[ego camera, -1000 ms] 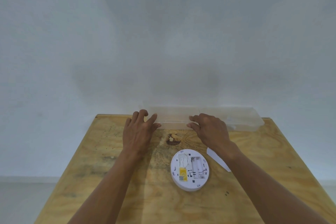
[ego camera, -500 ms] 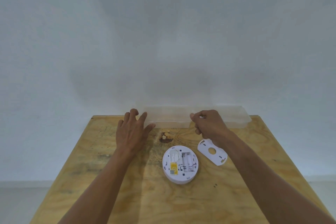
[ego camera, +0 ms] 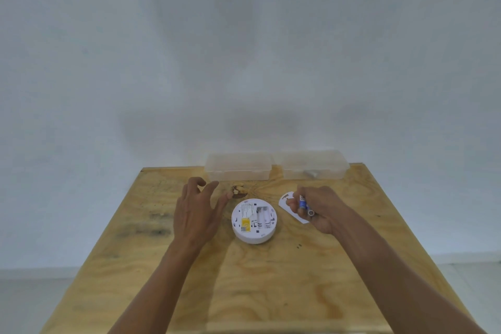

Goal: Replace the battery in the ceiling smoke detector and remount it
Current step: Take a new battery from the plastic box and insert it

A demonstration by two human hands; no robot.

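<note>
Head view, on the plywood table (ego camera: pixel 271 279): smoke detector (ego camera: pixel 254 221) lying back-up at centre, its yellow and white labels too small to read. Left hand (ego camera: pixel 196 214), fingers spread and holding nothing, just beside it. Right hand (ego camera: pixel 318 209) closed around batteries (ego camera: pixel 305 205), above the white mounting plate (ego camera: pixel 286 202). 2 clear boxes (ego camera: pixel 238 167) at the far edge.

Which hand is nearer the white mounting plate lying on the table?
Right. The right hand, holding batteries, overlaps the mounting plate; the left hand hovers open beyond the smoke detector.
</note>
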